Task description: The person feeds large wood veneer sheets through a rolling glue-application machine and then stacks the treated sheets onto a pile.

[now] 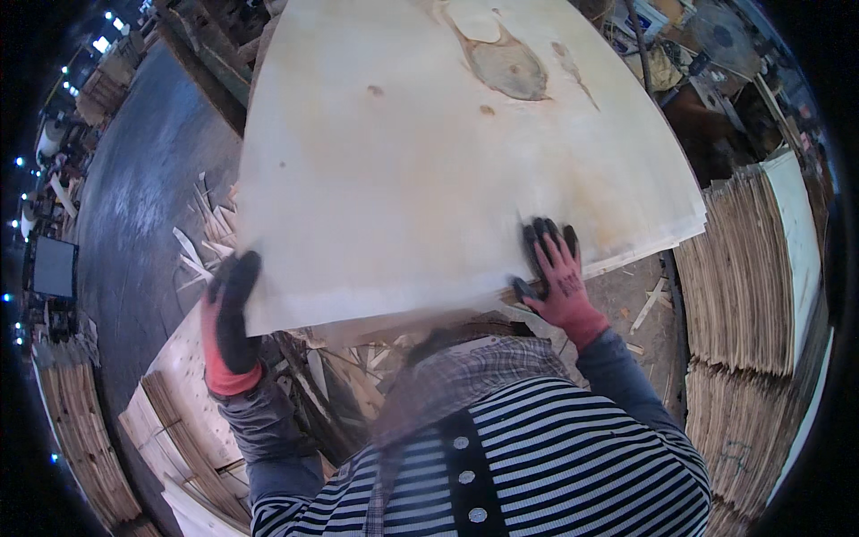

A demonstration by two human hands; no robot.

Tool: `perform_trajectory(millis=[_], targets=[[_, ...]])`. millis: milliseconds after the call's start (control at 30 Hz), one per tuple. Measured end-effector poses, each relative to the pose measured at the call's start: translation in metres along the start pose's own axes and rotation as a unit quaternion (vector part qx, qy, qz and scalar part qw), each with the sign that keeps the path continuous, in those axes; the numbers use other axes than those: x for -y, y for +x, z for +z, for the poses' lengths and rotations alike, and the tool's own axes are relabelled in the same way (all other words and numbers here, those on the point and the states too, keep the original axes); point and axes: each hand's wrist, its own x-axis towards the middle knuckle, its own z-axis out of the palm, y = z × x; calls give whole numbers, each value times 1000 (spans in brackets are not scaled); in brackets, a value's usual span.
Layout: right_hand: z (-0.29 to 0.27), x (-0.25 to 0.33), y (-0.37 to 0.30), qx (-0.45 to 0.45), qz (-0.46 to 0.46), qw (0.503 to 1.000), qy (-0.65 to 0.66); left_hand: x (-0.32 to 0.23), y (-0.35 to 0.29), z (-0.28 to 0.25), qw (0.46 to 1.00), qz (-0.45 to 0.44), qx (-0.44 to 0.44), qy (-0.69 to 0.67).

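Note:
A broad pale wood veneer sheet [394,197] lies in front of me on what looks like a thin stack, its layered edge showing at the right corner. My left hand [233,318], in a red and black glove, is upright beside the sheet's near left corner. Its fingers are stretched out together and its palm faces the edge. On top of the sheet, close to the near edge, my right hand [557,277] rests in a matching glove with fingers spread. The thumb points toward the edge; whether it reaches under cannot be seen.
Tall veneer stacks [743,277] stand at the right. Another veneer stack [80,430] is at the far left, and tilted sheets [183,394] lie nearer. Wood scraps [210,224] litter the floor. Dark timber beams [210,63] and cluttered items [716,45] sit beyond.

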Motion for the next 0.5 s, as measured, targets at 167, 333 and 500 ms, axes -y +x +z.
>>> perform_trajectory(millis=[167, 333, 500], targets=[[-50, 4, -21, -156, -34, 987, -24, 4, -51, -41, 901, 289, -125, 299], [-98, 13, 24, -113, -47, 991, -54, 62, -27, -40, 979, 146, -143, -25], [-56, -20, 156, -148, -112, 979, -81, 91, 7, 3, 935, -144, -41, -320]])
